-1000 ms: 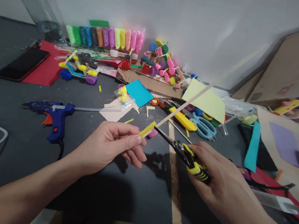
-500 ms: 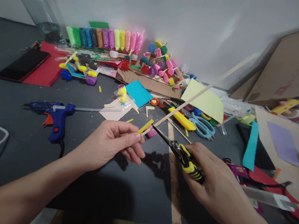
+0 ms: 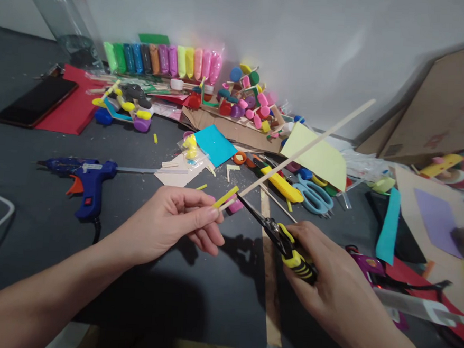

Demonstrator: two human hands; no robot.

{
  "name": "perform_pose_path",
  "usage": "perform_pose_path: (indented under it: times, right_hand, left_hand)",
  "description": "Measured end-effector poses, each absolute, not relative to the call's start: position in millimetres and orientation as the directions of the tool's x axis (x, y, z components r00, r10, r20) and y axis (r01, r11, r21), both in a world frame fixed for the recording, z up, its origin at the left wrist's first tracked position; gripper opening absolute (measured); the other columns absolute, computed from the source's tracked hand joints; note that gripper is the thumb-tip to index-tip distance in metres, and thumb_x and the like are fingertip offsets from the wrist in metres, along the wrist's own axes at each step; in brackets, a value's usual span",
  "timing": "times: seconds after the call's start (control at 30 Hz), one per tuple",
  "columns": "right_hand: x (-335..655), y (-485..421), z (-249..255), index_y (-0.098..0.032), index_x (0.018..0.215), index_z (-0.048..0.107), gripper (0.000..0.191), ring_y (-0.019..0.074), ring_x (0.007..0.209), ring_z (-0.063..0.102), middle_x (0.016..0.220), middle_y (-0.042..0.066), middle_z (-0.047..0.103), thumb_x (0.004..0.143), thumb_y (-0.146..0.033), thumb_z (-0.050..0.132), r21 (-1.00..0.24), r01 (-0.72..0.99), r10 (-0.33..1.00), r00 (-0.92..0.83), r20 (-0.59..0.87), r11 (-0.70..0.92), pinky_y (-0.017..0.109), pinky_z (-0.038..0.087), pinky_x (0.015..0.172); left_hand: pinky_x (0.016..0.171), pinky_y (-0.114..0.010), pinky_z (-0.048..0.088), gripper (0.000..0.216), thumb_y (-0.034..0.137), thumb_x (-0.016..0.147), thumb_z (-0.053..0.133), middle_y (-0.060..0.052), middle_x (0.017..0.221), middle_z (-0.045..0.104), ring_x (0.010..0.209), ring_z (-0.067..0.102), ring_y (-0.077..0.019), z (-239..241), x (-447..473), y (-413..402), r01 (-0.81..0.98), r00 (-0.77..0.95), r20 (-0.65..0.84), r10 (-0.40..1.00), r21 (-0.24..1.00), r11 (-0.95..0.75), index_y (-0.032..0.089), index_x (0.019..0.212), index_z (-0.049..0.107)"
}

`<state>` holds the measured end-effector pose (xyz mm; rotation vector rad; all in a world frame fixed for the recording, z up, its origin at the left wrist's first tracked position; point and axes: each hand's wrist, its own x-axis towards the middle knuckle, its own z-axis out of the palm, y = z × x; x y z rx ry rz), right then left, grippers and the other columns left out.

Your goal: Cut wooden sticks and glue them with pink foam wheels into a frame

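Between the thumb and fingers of my left hand (image 3: 185, 216) are a short yellow strip (image 3: 227, 195) and the lower end of a long thin wooden stick (image 3: 311, 145). The stick slants up to the right, over the middle of the table. My right hand (image 3: 328, 279) is wrapped around the yellow-and-black handles of needle-nose pliers (image 3: 270, 227). The tips of the pliers meet the stick just past the end of the yellow strip. A small pink piece (image 3: 235, 204) lies behind the tips, partly covered.
A blue glue gun (image 3: 92, 180) lies at left. Beyond my hands are a yellow cutter (image 3: 282, 185), light-blue scissors (image 3: 316, 196) and a blue paper square (image 3: 215, 146). Clay packs (image 3: 162, 59) and a small model vehicle (image 3: 121, 108) stand farther back. A dark blurred shape, possibly a hand, shows at the right edge.
The far end of the stick has dropped and shifted left. Both my hands and the pliers stay nearly in place. The dark blurred shape has appeared at the right edge.
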<state>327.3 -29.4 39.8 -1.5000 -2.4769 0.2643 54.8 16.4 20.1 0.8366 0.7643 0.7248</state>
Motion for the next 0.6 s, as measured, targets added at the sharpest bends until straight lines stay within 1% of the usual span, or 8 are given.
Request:
perform_pose_path:
  times: [0.13, 0.23, 0.33, 0.4, 0.43, 0.5, 0.57, 0.6]
  right_hand:
    - [327, -30, 39, -0.022, 0.095, 0.053, 0.014, 0.0207, 0.070, 0.060, 0.081, 0.005, 0.059, 0.084, -0.013, 0.052, -0.240, 0.856, 0.889, -0.447, 0.101, 0.458, 0.030, 0.047, 0.060]
    - [326, -31, 39, -0.022, 0.095, 0.054, 0.013, 0.0207, 0.069, 0.060, 0.081, 0.005, 0.060, 0.084, -0.014, 0.051, -0.230, 0.862, 0.891, -0.444, 0.093, 0.453, 0.030, 0.046, 0.059]
    - [326, -31, 37, -0.021, 0.096, 0.054, 0.014, 0.0208, 0.069, 0.061, 0.081, 0.005, 0.062, 0.084, -0.014, 0.051, -0.237, 0.871, 0.902, -0.422, 0.094, 0.431, 0.030, 0.047, 0.060]
    - [325, -30, 35, -0.022, 0.095, 0.054, 0.013, 0.0208, 0.070, 0.061, 0.082, 0.005, 0.063, 0.084, -0.015, 0.050, -0.250, 0.879, 0.914, -0.397, 0.086, 0.406, 0.030, 0.047, 0.061]
    - [325, -30, 33, -0.022, 0.094, 0.054, 0.013, 0.0209, 0.071, 0.062, 0.082, 0.005, 0.063, 0.084, -0.015, 0.051, -0.257, 0.884, 0.920, -0.385, 0.078, 0.391, 0.030, 0.047, 0.062]
    - [323, -29, 30, -0.022, 0.093, 0.055, 0.011, 0.0214, 0.072, 0.062, 0.083, 0.005, 0.063, 0.084, -0.017, 0.051, -0.271, 0.892, 0.931, -0.360, 0.059, 0.362, 0.031, 0.047, 0.062]
    - [321, -29, 27, -0.022, 0.090, 0.055, 0.008, 0.0221, 0.072, 0.062, 0.083, 0.005, 0.063, 0.084, -0.019, 0.051, -0.289, 0.898, 0.941, -0.337, 0.035, 0.332, 0.031, 0.047, 0.063]
    - [319, -28, 26, -0.022, 0.090, 0.055, 0.006, 0.0224, 0.073, 0.062, 0.083, 0.006, 0.063, 0.085, -0.020, 0.051, -0.298, 0.900, 0.945, -0.326, 0.024, 0.318, 0.032, 0.046, 0.063]
  left_hand:
    - [0.057, -0.018, 0.057, 0.021, 0.034, 0.087, 0.074, -0.003, 0.067, 0.077, 0.058, 0.074, -0.0131, 19, 55, 16, -0.246, 0.534, -0.293, 0.793, 0.844, 0.477, 0.014, 0.079, 0.070]
    - [0.058, -0.020, 0.057, 0.023, 0.037, 0.088, 0.071, -0.004, 0.070, 0.077, 0.059, 0.073, -0.0134, 20, 54, 16, -0.193, 0.520, -0.304, 0.798, 0.869, 0.456, 0.015, 0.082, 0.070]
    - [0.055, -0.020, 0.052, 0.029, 0.039, 0.093, 0.063, -0.003, 0.070, 0.075, 0.054, 0.067, -0.0112, 23, 50, 20, -0.002, 0.428, -0.276, 0.861, 0.952, 0.307, 0.015, 0.078, 0.069]
    - [0.052, -0.020, 0.044, 0.034, 0.039, 0.096, 0.057, -0.001, 0.067, 0.072, 0.050, 0.060, -0.0095, 22, 46, 27, 0.247, 0.319, -0.175, 0.931, 0.964, 0.097, 0.016, 0.073, 0.068]
    - [0.053, -0.021, 0.042, 0.037, 0.038, 0.097, 0.055, -0.001, 0.063, 0.069, 0.050, 0.057, -0.0097, 20, 44, 31, 0.397, 0.270, -0.095, 0.958, 0.918, -0.021, 0.017, 0.069, 0.067]
    - [0.060, -0.025, 0.041, 0.034, 0.034, 0.096, 0.055, -0.004, 0.067, 0.071, 0.061, 0.062, -0.0148, 13, 40, 38, 0.678, 0.211, 0.066, 0.975, 0.708, -0.194, 0.017, 0.070, 0.070]
    - [0.067, -0.028, 0.042, 0.026, 0.031, 0.095, 0.057, -0.009, 0.087, 0.078, 0.078, 0.069, -0.0219, 4, 38, 45, 0.805, 0.223, 0.124, 0.967, 0.535, -0.254, 0.016, 0.085, 0.076]
    - [0.067, -0.030, 0.043, 0.024, 0.027, 0.095, 0.057, -0.011, 0.090, 0.079, 0.079, 0.070, -0.0241, 1, 38, 46, 0.827, 0.222, 0.132, 0.966, 0.498, -0.259, 0.016, 0.090, 0.077]
